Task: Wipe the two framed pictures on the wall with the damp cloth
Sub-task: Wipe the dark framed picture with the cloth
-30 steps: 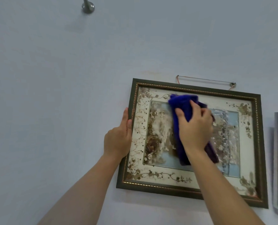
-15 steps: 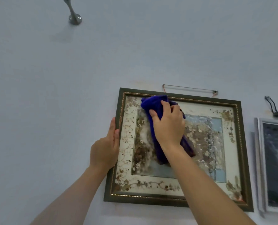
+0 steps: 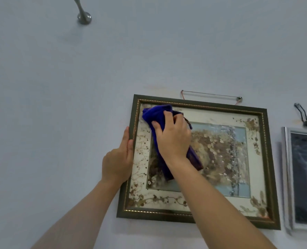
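Leftmost, the left hand (image 3: 119, 163) lies flat with fingers straight against the left edge of the dark-framed picture (image 3: 220, 219) hanging on the pale wall (image 3: 59, 105). Next, the right hand (image 3: 173, 139) has its fingers curled over a bunched blue cloth (image 3: 155, 113), pressing it to the glass at the upper left corner. Farther right hangs a silver-framed picture (image 3: 286, 177), untouched

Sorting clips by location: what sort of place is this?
Likely a room in a home: a painted wall hung with a dark-framed floral picture on wire, a silver-framed picture beside it.
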The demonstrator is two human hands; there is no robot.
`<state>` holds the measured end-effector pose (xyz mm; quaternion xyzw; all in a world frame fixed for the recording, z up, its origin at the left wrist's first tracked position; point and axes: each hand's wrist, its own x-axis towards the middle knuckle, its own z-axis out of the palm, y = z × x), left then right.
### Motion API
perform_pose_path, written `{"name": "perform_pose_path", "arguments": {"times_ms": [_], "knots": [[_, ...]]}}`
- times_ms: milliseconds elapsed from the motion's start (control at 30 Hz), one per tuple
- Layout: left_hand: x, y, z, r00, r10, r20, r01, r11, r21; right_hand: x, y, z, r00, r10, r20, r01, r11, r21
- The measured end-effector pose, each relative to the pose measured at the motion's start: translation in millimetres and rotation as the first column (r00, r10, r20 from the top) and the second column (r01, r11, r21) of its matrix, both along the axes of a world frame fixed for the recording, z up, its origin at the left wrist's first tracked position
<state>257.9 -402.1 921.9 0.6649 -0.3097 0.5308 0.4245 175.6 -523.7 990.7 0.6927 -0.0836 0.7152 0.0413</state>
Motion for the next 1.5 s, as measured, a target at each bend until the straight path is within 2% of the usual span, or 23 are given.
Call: {"name": "perform_pose_path", "arguments": {"times_ms": [67, 133, 233, 300, 433, 533, 633, 700, 800, 900, 967, 1033, 1133, 1267, 1367, 1500], "knots": [[2, 0, 0, 1.000, 0.021, 0.011, -0.021, 1.000, -0.006, -12, -24, 9, 0.999, -0.012, 0.045, 0.011, 1.000, 0.014], [4, 0, 0, 0.999, 0.039, 0.015, -0.039, 0.999, -0.009, -26, -56, 7, 0.992, -0.008, 0.130, -0.007, 0.993, 0.115], [3, -1, 1, 0.999, 0.047, 0.013, -0.047, 0.999, -0.008, -44, -88, -13, 0.969, 0.008, 0.248, -0.082, 0.954, 0.288], [2, -2, -1, 0.998, 0.055, 0.010, -0.054, 0.998, -0.009, -42, -83, -36, 0.962, 0.012, 0.272, -0.106, 0.936, 0.336], [2, -1, 0, 0.997, 0.077, 0.015, -0.077, 0.997, -0.015, -21, -43, -69, 0.990, 0.022, 0.141, -0.053, 0.975, 0.215], [1, 0, -1, 0.997, 0.076, 0.010, -0.076, 0.997, -0.015, -18, -32, -47, 0.999, -0.022, 0.032, 0.019, 0.997, 0.075], [2, -1, -1, 0.998, 0.069, 0.014, -0.068, 0.997, -0.024, -33, -56, -7, 0.997, -0.076, 0.034, 0.076, 0.997, 0.008], [4, -1, -1, 0.998, 0.063, 0.020, -0.062, 0.998, -0.023, -48, -88, 10, 0.992, -0.090, 0.091, 0.083, 0.994, 0.076], [7, -3, -1, 0.998, 0.057, 0.031, -0.056, 0.998, -0.030, -76, -139, 11, 0.980, -0.030, 0.196, -0.019, 0.969, 0.245], [7, -5, -2, 0.997, 0.062, 0.034, -0.061, 0.997, -0.046, -89, -162, -14, 0.953, 0.032, 0.300, -0.154, 0.907, 0.391], [5, -6, -3, 0.998, 0.054, 0.038, -0.052, 0.998, -0.047, -83, -152, -41, 0.943, 0.055, 0.329, -0.203, 0.878, 0.434], [6, -3, -3, 0.998, 0.046, 0.036, -0.045, 0.998, -0.052, -64, -124, -66, 0.949, 0.066, 0.308, -0.201, 0.880, 0.431], [6, -2, -4, 0.998, 0.047, 0.033, -0.046, 0.998, -0.038, -39, -80, -78, 0.978, 0.083, 0.191, -0.136, 0.948, 0.287], [6, -2, -3, 0.999, 0.032, 0.044, -0.030, 0.999, -0.041, -39, -77, -33, 0.996, 0.050, 0.078, -0.059, 0.992, 0.113], [8, -2, -2, 0.998, 0.041, 0.057, -0.039, 0.998, -0.045, -62, -117, 0, 0.993, 0.011, 0.114, -0.031, 0.983, 0.179], [9, -3, -2, 0.996, 0.046, 0.072, -0.043, 0.998, -0.052, -92, -170, -12, 0.959, 0.056, 0.277, -0.160, 0.916, 0.368]]}}
